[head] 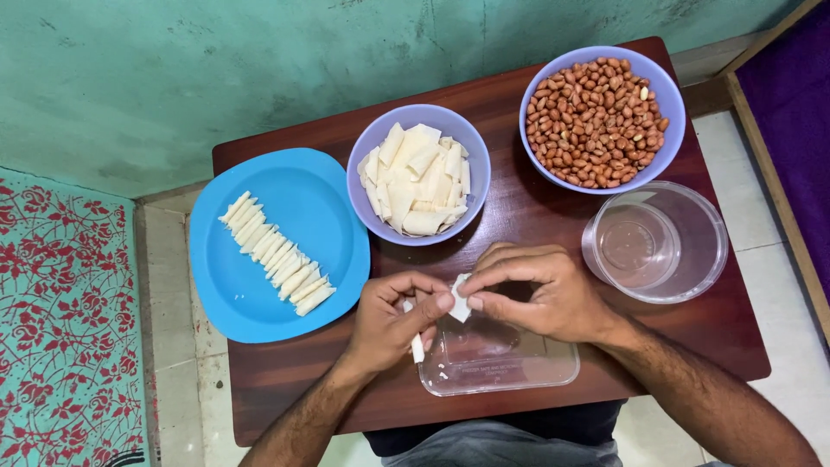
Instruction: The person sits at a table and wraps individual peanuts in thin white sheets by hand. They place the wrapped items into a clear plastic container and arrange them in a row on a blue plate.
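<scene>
My left hand (393, 318) and my right hand (540, 292) meet over a clear flat plastic lid (519, 367) at the table's near edge. Together they pinch a small white pastry piece (459, 298) between thumbs and fingertips. A second white rolled strip (418, 347) pokes out below my left fingers. Just beyond the hands stands a lilac bowl (361, 195) full of white pastry cones (419, 182). On a blue plate (320, 199) to the left lies a diagonal row of several rolled white pieces (272, 253).
A second lilac bowl (670, 108) holding red-brown peanuts (596, 121) stands at the back right. An empty clear plastic tub (657, 242) sits to the right of my hands. All rest on a small dark wooden table (735, 346) against a green wall.
</scene>
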